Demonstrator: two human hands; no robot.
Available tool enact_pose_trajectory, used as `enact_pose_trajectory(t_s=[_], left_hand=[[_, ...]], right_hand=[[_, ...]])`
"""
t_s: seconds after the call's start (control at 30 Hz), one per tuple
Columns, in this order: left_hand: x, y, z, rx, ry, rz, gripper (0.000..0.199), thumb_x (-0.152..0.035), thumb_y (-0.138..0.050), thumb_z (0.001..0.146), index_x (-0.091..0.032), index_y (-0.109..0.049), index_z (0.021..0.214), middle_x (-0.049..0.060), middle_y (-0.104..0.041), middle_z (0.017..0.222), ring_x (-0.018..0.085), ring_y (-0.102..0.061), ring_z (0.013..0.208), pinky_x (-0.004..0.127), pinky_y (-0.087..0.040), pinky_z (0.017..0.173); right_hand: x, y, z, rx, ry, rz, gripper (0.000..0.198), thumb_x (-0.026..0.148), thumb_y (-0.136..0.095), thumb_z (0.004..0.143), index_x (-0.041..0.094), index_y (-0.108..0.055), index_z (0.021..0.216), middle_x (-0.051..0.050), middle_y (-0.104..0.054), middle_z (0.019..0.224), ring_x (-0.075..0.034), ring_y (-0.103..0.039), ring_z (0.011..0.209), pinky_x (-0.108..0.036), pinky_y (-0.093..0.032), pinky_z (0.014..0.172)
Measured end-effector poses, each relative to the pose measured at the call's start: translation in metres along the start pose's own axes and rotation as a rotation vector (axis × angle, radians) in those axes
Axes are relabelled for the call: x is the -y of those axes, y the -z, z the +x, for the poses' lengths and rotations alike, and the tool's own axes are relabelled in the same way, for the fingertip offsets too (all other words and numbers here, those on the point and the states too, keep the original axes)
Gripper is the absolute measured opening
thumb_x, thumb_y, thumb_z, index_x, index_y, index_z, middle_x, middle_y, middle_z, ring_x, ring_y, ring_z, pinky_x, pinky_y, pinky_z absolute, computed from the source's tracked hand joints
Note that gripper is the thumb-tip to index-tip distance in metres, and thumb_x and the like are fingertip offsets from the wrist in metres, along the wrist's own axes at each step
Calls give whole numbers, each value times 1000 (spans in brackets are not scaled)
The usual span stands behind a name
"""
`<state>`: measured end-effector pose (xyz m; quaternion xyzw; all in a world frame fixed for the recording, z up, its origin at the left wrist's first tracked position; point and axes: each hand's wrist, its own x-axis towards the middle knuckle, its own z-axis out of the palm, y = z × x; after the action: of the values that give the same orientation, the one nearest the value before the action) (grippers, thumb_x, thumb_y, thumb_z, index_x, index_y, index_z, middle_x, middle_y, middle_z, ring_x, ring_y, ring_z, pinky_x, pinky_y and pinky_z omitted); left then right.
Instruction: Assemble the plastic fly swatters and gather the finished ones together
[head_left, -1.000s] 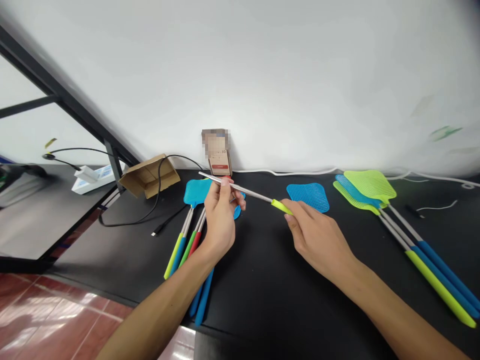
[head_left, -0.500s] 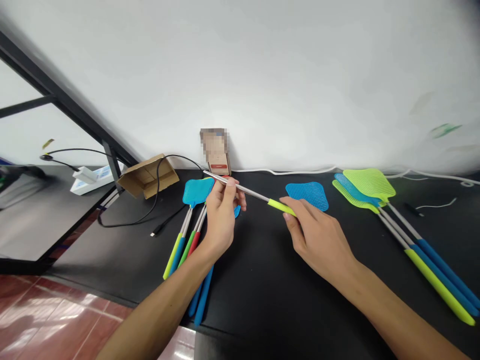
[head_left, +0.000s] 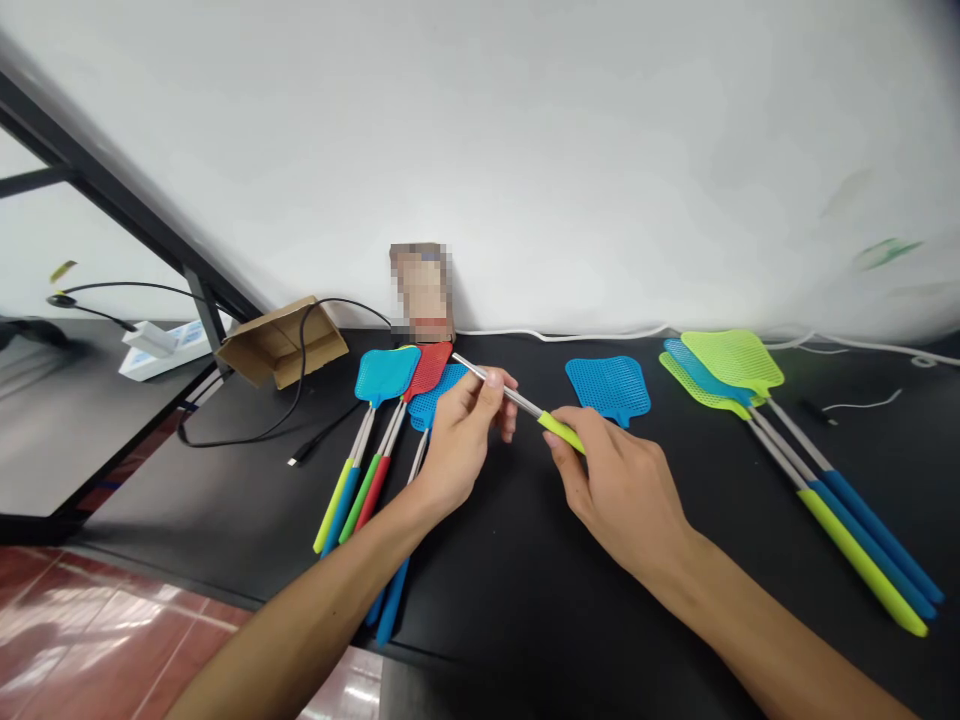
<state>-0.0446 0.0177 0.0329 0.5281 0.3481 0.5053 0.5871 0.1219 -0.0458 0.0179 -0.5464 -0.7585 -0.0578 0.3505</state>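
Note:
Between my two hands is a fly swatter handle (head_left: 561, 432), a metal rod with a yellow-green grip and no head on its bare end. My left hand (head_left: 465, 430) pinches the rod between thumb and fingers. Wrapped round the grip is my right hand (head_left: 622, 475), which hides its lower end. A loose blue swatter head (head_left: 609, 385) lies on the table just beyond the right hand. Left of my hands rest several whole swatters, with a turquoise head (head_left: 386, 375), a red head (head_left: 427, 370) and a blue head (head_left: 433, 398), partly covered by my left arm.
Several swatters with a green head (head_left: 731, 360) on top lie at the right of the black table (head_left: 517, 600). An open cardboard box (head_left: 300, 345), a black cable (head_left: 259, 443) and a white power strip (head_left: 176, 350) are at left. A blurred-out box (head_left: 424, 290) leans against the wall.
My left hand has moved right along the handle towards my right hand, and the visible metal rod is shorter. The view has shifted slightly.

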Motion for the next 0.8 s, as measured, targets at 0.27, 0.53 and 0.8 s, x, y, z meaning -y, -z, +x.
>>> enact_pose_trajectory(t_s=[0.27,0.53,0.8], left_hand=[[4,-1,-4,35,13,-27,32,-48,-65,96,-17,-62,90,-2,-53,68,12,-52,62,26,-45,62],[10,0,-5,92,11,-21,32,-47,-64,97,-16,-60,89,-1,-56,72,11,-51,63,26,-43,64],[13,-1,-4,109,59,8,36,-51,-58,99,-17,-59,89,-2,-54,72,11,-51,63,27,-42,65]], right_hand=[[3,0,-5,-1,-3,101,11,20,-47,105,19,-57,101,-4,-72,83,-16,-67,68,-29,-37,56],[8,10,1,292,-401,649,21,38,-47,105,22,-56,94,4,-57,64,-10,-47,50,-26,-31,50],[6,6,8,514,-706,1309,31,50,-48,104,23,-51,91,2,-65,69,-8,-41,41,-23,-32,42]])
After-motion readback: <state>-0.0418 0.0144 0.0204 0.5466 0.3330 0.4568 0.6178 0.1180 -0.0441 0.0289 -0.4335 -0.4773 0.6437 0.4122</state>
